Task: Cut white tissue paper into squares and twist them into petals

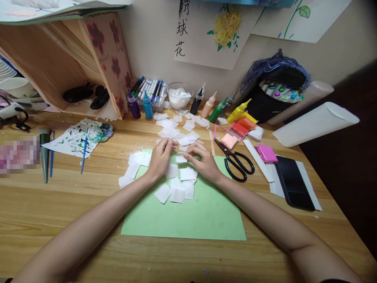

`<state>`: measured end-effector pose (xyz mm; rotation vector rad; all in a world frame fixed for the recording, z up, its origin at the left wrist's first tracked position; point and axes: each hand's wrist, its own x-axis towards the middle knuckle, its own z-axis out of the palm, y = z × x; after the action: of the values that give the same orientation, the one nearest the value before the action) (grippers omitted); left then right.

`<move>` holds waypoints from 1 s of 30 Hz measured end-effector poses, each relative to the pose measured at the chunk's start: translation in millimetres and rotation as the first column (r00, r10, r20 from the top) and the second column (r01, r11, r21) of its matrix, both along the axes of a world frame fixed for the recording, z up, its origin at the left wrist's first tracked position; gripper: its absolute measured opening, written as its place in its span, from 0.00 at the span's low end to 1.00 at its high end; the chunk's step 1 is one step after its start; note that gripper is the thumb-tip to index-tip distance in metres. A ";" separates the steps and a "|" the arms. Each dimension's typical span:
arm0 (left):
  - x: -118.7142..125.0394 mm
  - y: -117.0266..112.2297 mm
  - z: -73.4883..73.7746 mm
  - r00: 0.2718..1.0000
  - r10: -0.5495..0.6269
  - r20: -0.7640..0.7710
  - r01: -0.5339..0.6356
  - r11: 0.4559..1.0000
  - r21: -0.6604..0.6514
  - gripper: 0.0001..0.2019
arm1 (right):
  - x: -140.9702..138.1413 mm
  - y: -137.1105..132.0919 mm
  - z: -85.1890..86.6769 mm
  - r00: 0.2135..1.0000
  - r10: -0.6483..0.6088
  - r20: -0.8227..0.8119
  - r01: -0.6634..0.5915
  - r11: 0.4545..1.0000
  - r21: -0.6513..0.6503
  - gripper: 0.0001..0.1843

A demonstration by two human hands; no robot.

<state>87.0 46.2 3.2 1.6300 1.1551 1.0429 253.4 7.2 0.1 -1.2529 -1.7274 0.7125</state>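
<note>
Both hands meet over the top edge of a green sheet of paper (182,222). Between thumb and fingers, my right hand (203,161) pinches a small white paper piece (181,158). My left hand (161,157) is close beside it with its fingers curled in; what they hold, if anything, is hidden. Several white paper squares (177,195) lie below the hands on the green sheet, some overlapping. More white squares (132,170) rest by the left wrist, and another loose group (167,129) is spread on the wood beyond the fingers.
Black-handled scissors (237,161) lie right of my right hand. Paint bottles (208,105), a glass bowl (180,96) and markers (150,92) stand along the wall. A phone (294,182) and pink clay pack (266,153) are at right; a blue brush (84,155) and painted paper (76,137) at left.
</note>
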 end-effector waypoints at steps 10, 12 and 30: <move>4.0 -8.0 0.9 0.946 -0.133 -0.295 0.189 0.968 0.168 0.13 | 3.3 5.4 -5.6 0.960 -0.052 -0.277 -0.018 0.969 -0.246 0.14; 4.0 -7.9 0.8 0.946 -0.130 -0.298 0.180 0.973 0.147 0.14 | 2.5 4.7 -5.1 0.960 -0.052 -0.274 -0.017 0.969 -0.246 0.13; 4.8 -11.9 -0.2 0.922 0.089 -0.376 0.083 0.904 0.419 0.06 | 1.0 2.2 -5.2 0.972 -0.062 -0.229 0.008 0.974 -0.227 0.20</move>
<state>91.8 34.3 3.0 2.2656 1.2361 1.0563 254.4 9.4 -5.1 -1.2897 -1.4584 1.0152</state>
